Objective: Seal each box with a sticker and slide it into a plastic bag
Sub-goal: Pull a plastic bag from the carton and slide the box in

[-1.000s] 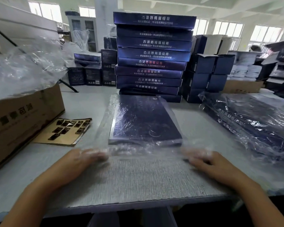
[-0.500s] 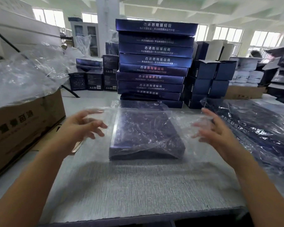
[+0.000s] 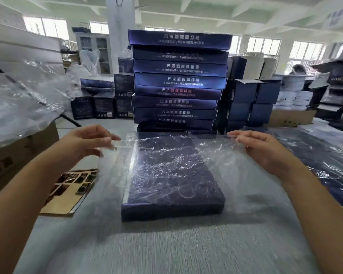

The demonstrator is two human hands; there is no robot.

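Tabletop [image 3: 166,252], grey and finely ribbed, carries a tall stack of boxes [image 3: 178,80] at the back and one flat navy box [image 3: 172,211] nearer, lying under a crinkled clear plastic bag [image 3: 216,153]. Bagging looks the step in hand: left hand [image 3: 91,141] and right hand [image 3: 260,148] each pinch the film's far edge with their fingers; next, probably, drawing it snug.

Daylight from blown-out windows [image 3: 264,47] on the far wall lights the room evenly and fairly brightly. Glare streaks the plastic bag [image 3: 186,155]. Motion blur smears the near table [image 3: 166,250], and wide-angle distortion bends the frame edges.
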